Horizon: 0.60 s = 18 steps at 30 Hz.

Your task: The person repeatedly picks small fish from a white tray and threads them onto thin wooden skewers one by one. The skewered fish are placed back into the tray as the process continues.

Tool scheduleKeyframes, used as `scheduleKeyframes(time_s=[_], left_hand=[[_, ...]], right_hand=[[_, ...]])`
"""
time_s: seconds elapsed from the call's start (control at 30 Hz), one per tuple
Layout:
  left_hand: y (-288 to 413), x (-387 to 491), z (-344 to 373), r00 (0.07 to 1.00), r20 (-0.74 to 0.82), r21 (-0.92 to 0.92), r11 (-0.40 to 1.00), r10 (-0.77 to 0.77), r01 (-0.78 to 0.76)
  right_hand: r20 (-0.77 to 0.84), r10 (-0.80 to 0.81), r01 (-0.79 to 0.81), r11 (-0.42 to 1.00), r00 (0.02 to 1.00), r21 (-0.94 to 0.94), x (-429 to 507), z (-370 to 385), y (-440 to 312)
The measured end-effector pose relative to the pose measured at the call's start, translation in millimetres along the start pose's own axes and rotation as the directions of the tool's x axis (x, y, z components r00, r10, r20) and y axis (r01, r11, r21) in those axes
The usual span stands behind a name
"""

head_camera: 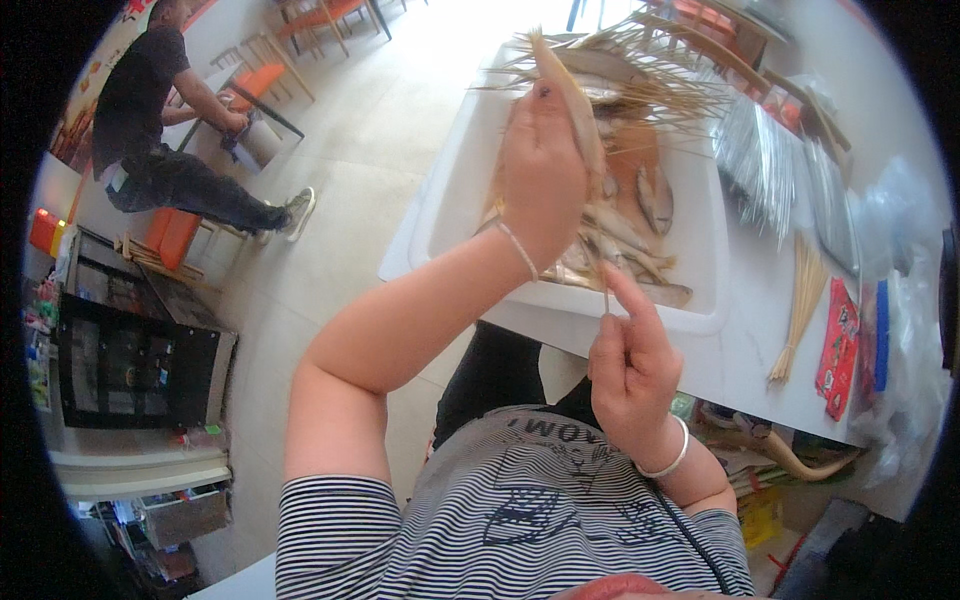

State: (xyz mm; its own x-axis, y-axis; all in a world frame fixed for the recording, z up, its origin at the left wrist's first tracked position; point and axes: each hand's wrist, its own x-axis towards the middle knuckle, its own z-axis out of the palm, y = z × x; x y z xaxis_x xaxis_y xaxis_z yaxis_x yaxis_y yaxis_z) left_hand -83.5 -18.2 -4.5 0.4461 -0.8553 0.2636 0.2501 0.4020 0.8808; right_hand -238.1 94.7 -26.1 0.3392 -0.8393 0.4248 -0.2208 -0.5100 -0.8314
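My left hand (546,161) is raised over a white foam box (701,319) and grips a yellowish fish (574,94), tail upward. Part of this fish is hidden behind the hand. Closer to my body, my right hand (634,364) pinches a thin wooden skewer (606,301) that points up toward the box; where its tip ends is hard to tell. Several loose small fish (619,232) lie in the box below my left hand, and one dark-backed fish (654,199) lies apart on the right. Across the box's far end are fish with many wooden skewers (675,97) sticking out sideways.
The box stands on a white table (750,375). To its right lie clear plastic bags (757,161), a bundle of skewers (801,307) and a red packet (838,349). At far left a person (142,112) in dark clothes stands by another table, near orange-seated chairs (259,81).
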Motion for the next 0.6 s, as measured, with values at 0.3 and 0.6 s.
scheduleKeyframes(time_s=[0.3, 0.6], left_hand=[[2, 8, -5, 1.000, -0.014, -0.046, 0.999, 0.019, -0.020], [1, 1, 1, 1.000, -0.027, 0.008, 1.000, 0.014, -0.014]], right_hand=[[0.029, -0.004, 0.004, 1.000, 1.000, 0.002, -8, -6, 0], [-0.013, -0.023, 0.023, 1.000, 1.000, -0.017, 1, -5, -1]])
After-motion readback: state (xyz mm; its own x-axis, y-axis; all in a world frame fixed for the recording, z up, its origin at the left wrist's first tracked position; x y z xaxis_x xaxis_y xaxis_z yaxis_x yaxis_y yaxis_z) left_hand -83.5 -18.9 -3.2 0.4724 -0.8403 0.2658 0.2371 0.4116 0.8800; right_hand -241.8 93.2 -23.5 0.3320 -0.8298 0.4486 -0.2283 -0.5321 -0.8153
